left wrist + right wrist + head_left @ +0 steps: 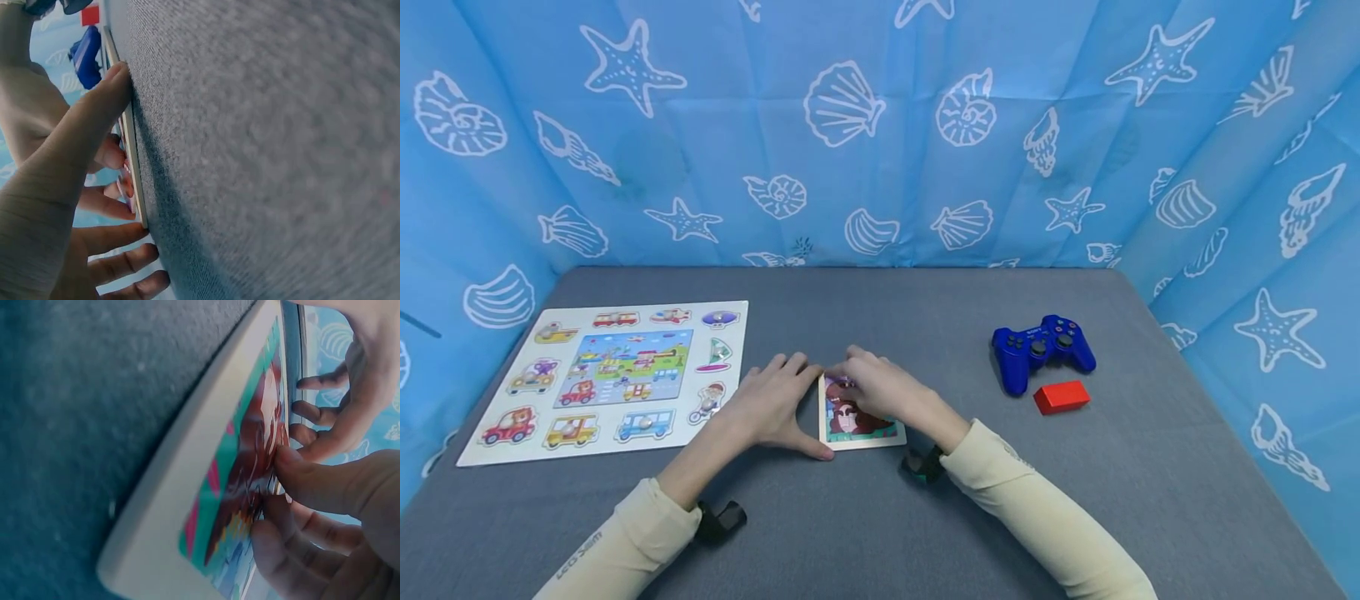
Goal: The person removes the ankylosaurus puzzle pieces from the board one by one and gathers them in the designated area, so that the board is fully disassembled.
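A small square jigsaw puzzle (852, 422) in a pale wooden tray (150, 544) lies on the table, showing a brown dinosaur on a green, pink and blue ground. My left hand (778, 406) spans the tray's left side, its thumb (115, 84) at the near corner and its index finger at the far corner, the other fingers spread. Over the puzzle's upper part, my right hand (880, 385) has bent fingers and its thumb (312, 478) close together, pinching at a puzzle piece (127, 182). The fingers partly cover that piece.
On the left lies a large white peg puzzle board (613, 450) with vehicle pieces. A blue game controller (1036, 348) and a red block (1062, 397) are on the right. A blue curtain (880, 167) with white seashells surrounds the grey table (940, 542).
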Demonstrator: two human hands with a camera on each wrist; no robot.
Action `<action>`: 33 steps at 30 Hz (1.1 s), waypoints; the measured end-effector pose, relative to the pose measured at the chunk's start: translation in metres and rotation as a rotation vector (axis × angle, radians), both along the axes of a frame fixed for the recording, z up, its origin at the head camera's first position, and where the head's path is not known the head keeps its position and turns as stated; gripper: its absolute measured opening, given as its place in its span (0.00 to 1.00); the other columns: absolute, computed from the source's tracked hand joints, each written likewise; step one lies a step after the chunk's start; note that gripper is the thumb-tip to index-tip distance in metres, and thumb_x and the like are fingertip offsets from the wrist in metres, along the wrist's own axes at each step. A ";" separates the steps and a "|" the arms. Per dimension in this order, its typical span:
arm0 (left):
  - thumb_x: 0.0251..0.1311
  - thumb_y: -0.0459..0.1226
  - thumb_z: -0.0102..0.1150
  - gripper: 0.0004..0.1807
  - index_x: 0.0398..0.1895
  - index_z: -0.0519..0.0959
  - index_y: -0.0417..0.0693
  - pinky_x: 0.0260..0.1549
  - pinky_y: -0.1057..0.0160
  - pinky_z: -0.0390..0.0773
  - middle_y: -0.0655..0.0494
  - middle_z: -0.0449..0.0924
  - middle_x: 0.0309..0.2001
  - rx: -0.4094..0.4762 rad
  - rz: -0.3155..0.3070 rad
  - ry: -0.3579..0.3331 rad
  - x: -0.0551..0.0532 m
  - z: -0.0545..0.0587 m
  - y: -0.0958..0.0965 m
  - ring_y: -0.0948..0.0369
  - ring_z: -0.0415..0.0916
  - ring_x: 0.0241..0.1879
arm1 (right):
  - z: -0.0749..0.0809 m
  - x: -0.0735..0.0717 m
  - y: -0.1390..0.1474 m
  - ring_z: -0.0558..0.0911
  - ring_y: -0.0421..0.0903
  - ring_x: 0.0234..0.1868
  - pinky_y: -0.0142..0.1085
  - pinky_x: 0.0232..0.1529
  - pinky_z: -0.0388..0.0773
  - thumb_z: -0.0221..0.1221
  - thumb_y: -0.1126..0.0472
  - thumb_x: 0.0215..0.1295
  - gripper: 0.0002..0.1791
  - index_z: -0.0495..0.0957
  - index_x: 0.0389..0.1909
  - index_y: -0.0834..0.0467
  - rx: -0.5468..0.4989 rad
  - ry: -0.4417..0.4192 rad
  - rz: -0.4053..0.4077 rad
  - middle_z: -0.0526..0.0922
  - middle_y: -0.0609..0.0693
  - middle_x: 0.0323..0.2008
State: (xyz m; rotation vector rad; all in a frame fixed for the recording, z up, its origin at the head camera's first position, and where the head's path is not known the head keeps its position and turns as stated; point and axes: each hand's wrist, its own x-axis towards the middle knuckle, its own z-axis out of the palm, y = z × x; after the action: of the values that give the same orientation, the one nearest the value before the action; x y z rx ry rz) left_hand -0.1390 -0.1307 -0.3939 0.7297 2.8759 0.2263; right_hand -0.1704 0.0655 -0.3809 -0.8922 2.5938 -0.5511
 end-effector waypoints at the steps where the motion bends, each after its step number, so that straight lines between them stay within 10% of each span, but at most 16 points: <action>1: 0.33 0.76 0.71 0.65 0.72 0.70 0.45 0.53 0.35 0.78 0.42 0.71 0.68 -0.001 -0.001 -0.002 0.000 0.000 0.000 0.44 0.72 0.64 | 0.000 0.001 0.000 0.72 0.42 0.32 0.29 0.29 0.69 0.59 0.63 0.74 0.20 0.78 0.65 0.59 0.005 0.011 0.007 0.77 0.54 0.42; 33: 0.35 0.71 0.75 0.63 0.72 0.69 0.44 0.51 0.43 0.80 0.44 0.74 0.61 -0.055 -0.004 -0.110 -0.010 0.014 -0.030 0.48 0.74 0.56 | 0.013 -0.015 0.047 0.74 0.43 0.35 0.31 0.29 0.67 0.63 0.62 0.70 0.19 0.81 0.61 0.57 0.009 0.140 -0.059 0.79 0.55 0.48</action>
State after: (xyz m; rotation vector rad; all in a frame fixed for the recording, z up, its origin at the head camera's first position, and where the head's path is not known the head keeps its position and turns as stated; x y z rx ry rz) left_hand -0.1487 -0.1612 -0.3796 0.6908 2.7652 0.1806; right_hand -0.1855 0.1127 -0.3678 -0.8836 2.7533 -0.5089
